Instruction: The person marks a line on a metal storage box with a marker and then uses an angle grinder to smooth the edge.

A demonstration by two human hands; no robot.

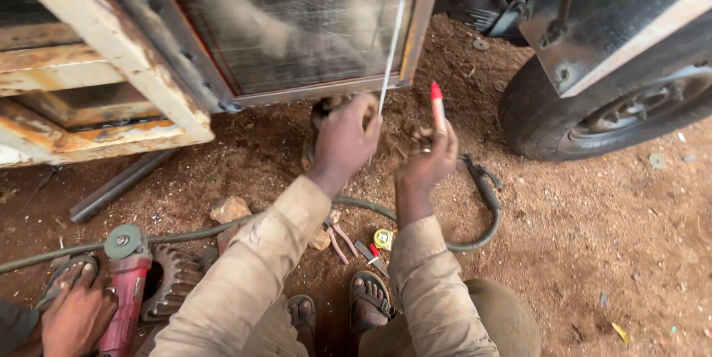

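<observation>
Just below the bottom rail of the scuffed metal panel [297,23], a thin pale rod [391,53] stands nearly upright, its long axis running from the left hand [345,138] up and slightly right across the panel's right edge. The left hand is closed around the rod's lower end, fingers curled toward the panel, knuckles facing near. Just beside it on the right, close but apart, the right hand [429,157] pinches a white marker with a red tip [437,107], which also points up and leans a little left, so the two sticks lie almost parallel with a narrow gap between them. Of the two hands the left is nearer the panel's rail and the right sits slightly nearer the onlooker.

Far and left, the panel is framed by a rusty cream-painted frame [104,68]. To the right a dark tyre [586,112] crowds the scene, leaving a strip of open red dirt [593,253] between it and the hands. Near the sleeves, a green hose [475,231] loops over the ground past a small yellow tape measure [383,238] and a pair of pliers [337,237]. At the near left lies a red angle grinder [126,283] beside a toothed gear [174,279], with another person's hand [74,316] resting close to it. Sandalled feet [367,301] sit between the sleeves at the near edge.
</observation>
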